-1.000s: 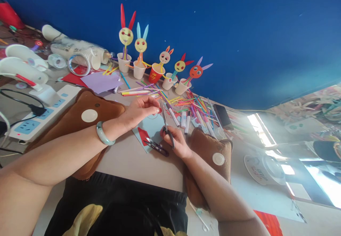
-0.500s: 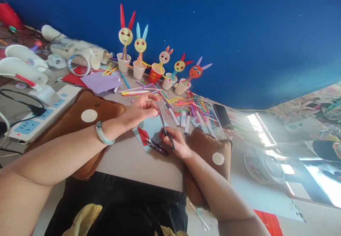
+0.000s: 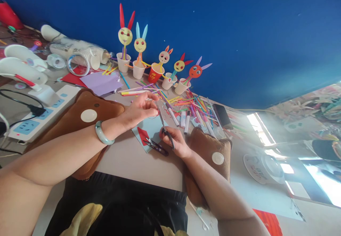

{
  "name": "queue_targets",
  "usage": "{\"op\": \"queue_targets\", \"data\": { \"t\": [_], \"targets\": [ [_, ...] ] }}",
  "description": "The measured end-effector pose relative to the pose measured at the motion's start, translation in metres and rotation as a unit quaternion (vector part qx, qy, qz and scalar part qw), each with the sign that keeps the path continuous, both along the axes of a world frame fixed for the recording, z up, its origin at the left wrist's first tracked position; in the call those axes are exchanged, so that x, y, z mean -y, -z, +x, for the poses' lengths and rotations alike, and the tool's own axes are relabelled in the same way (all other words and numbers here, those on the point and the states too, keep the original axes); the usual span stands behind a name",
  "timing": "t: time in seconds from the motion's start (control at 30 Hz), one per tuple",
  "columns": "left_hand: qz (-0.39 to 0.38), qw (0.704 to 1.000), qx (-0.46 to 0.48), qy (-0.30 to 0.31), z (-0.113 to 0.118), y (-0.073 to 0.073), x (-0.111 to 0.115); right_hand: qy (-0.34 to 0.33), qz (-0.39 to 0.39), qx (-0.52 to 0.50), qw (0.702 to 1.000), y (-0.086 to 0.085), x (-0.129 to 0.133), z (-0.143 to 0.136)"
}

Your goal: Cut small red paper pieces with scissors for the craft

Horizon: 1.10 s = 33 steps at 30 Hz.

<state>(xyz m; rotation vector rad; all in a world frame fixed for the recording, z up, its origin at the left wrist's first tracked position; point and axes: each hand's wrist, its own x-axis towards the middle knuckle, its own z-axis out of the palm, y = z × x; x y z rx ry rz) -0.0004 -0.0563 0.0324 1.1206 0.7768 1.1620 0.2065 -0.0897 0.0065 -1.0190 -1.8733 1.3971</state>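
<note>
My right hand (image 3: 176, 142) is closed round the black handles of a pair of scissors (image 3: 161, 117), whose blades point up and left. At the blade tips, my left hand (image 3: 142, 110) pinches something too small to make out. Below both hands lies a light blue paper sheet (image 3: 141, 136) with a red paper piece (image 3: 142, 133) on it. A second cutting tool with black handles, small snips (image 3: 158, 148), rests across the red piece and the sheet, just left of my right hand.
Several paper cups with rabbit-faced figures (image 3: 139, 69) stand along the blue wall. Coloured sticks (image 3: 197, 104) and markers (image 3: 187, 122) are strewn before them. Brown plush cushions (image 3: 210, 158) lie under both forearms. A power strip (image 3: 39, 117) and purple paper (image 3: 102, 83) are at left, a phone (image 3: 223, 116) at right.
Almost nothing differs. Both hands and the scissors stay in nearly the same place, and the view has shifted very slightly.
</note>
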Motion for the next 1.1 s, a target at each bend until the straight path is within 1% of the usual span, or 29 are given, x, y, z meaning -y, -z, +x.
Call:
{"op": "queue_targets", "data": {
  "t": [0.27, 0.53, 0.7, 0.8, 0.9, 1.0, 1.1],
  "targets": [
    [0.001, 1.000, -0.003, -0.005, 0.000, -0.003, 0.001, 0.001, 0.003, -0.013, 1.000, 0.001, -0.001, 0.000],
    [0.007, 1.000, 0.003, -0.010, 0.000, -0.004, 0.001, 0.017, 0.005, -0.010, 1.000, 0.001, 0.000, -0.002],
    [-0.004, 1.000, 0.013, -0.013, 0.000, -0.005, 0.001, 0.038, 0.002, -0.044, 0.998, 0.006, -0.001, -0.001],
    [-0.015, 1.000, -0.002, -0.027, 0.000, -0.003, 0.000, 0.059, 0.013, -0.070, 0.996, 0.011, -0.001, 0.000],
    [-0.019, 0.999, -0.030, -0.028, 0.001, -0.001, -0.001, 0.096, 0.019, -0.078, 0.992, 0.015, -0.002, 0.000],
    [-0.026, 0.998, -0.063, -0.013, 0.003, 0.001, 0.000, 0.139, 0.012, -0.095, 0.986, 0.018, -0.005, 0.000],
    [-0.041, 0.993, -0.113, 0.020, 0.005, 0.004, 0.002, 0.173, -0.009, -0.115, 0.978, 0.018, -0.007, 0.000]
  ]
}}
